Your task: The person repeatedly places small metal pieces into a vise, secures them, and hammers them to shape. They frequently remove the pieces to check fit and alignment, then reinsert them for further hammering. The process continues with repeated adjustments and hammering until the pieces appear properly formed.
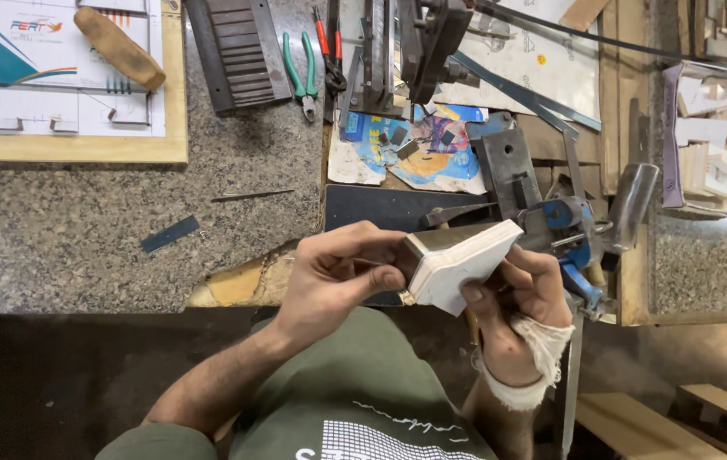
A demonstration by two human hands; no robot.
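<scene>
Both my hands hold a small white-faced wooden block [459, 261] with a metal strip bent around its edge, just above my lap at the bench's front edge. My left hand [334, 277] pinches the block's left end, thumb pressed on the metal strip. My right hand [525, 294], its wrist wrapped in white cloth, grips the block from below and on the right. A blue bench tool [569, 228] stands right behind the block.
A granite benchtop [83, 230] spreads left, with a small dark strip [169, 233] and a thin rod [253, 196]. Green-handled pliers [300, 72], a framed printed board [70, 85] with a wooden handle [118, 47], a metal press [397, 51], a tray of wood pieces [712, 140].
</scene>
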